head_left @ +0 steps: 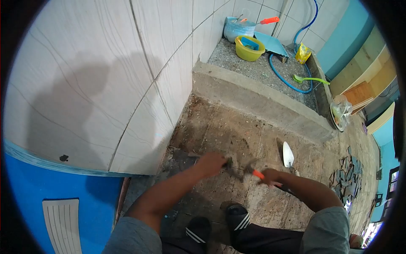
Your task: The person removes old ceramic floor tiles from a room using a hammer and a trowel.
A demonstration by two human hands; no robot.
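Note:
My right hand (270,177) is closed round the orange handle of a hammer (257,174), whose metal head points toward the middle of the view. To its left, my left hand (212,164) has its fingers closed on a small dark piece (230,165), blurred, whose exact shape I cannot make out. The hammer head is close beside this dark piece; whether they touch is unclear. Both hands are above the worn brown floor (228,122). A trowel (288,155) with a pale pointed blade lies on the floor beyond my right hand.
Tiled wall (97,84) on the left; concrete curb (262,106) ahead. Behind it are a yellow-green basin (249,53), blue hose (281,78) and green brush (311,79). Broken dark pieces (347,180) lie at right. My sandalled feet (237,215) are below.

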